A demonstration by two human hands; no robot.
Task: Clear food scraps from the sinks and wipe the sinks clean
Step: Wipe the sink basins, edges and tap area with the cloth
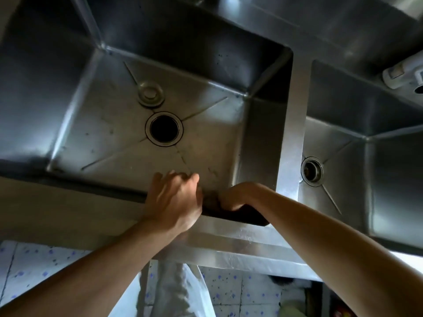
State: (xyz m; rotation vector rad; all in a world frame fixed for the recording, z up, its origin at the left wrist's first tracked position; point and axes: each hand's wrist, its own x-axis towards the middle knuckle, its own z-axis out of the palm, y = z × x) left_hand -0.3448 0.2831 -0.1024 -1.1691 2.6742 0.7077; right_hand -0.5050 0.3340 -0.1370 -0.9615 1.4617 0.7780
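Note:
The big stainless left sink (103,124) has an open drain hole (164,128), and its metal plug (150,94) lies on the floor just behind the hole. Small dark specks dot the basin floor and walls. My right hand (238,195) grips a dark cloth (238,215) at the sink's near right rim. My left hand (175,200) reaches over the near rim beside it, fingers curled down toward the basin floor and touching the cloth's left end; whether it holds anything is hidden. The right sink (343,156) has a strainer in its drain (311,171).
A steel divider (290,143) separates the two basins. A white tap spout (402,76) hangs over the right sink's far corner. Below the front rim (229,248) I see speckled floor tiles and a plastic bag (183,291).

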